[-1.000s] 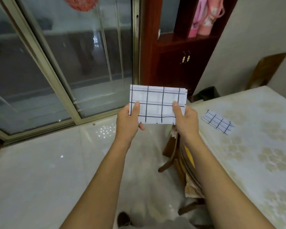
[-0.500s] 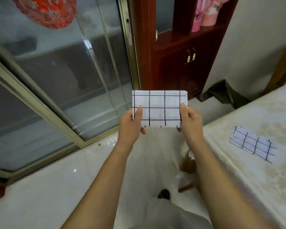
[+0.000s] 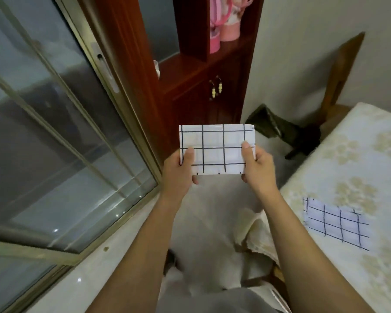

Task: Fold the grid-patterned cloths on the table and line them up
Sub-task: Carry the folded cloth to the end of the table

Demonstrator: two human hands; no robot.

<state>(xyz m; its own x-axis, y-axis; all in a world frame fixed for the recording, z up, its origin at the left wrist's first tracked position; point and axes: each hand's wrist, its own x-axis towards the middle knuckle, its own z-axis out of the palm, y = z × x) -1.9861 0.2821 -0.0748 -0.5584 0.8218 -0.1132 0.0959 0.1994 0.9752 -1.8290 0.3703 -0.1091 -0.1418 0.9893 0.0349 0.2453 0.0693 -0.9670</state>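
- The left grip [image 3: 178,172] pinches the left short edge of a folded grid cloth [image 3: 219,143]: thumb [image 3: 188,155] on the facing side, the other fingers behind it.
- The right grip [image 3: 259,171] pinches the right short edge the same way, thumb [image 3: 247,152] in front.
- The held cloth is in the air in front of the person, over the floor and clear of the worktop [image 3: 359,154]. The worktop lies at 3 to 4 o'clock from the cloth.
- It is a tidy rectangle whose flat face is turned toward the camera. Its long axis runs from 9 to 3 o'clock, and its top edge is level.
- A second cloth [image 3: 336,223] lies flat and folded on the worktop, at about 4 o'clock from the right grip and near the worktop's left edge. Its long axis runs roughly from 10 to 4 o'clock.
- Progress, as I judge it: one cloth is folded and laid down. The held one looks folded to about the same size and needs setting down.
- Left to do: bring it over at 4 o'clock and lay it beside the second cloth on a matching axis, so the two line up. No other cloths are in view.
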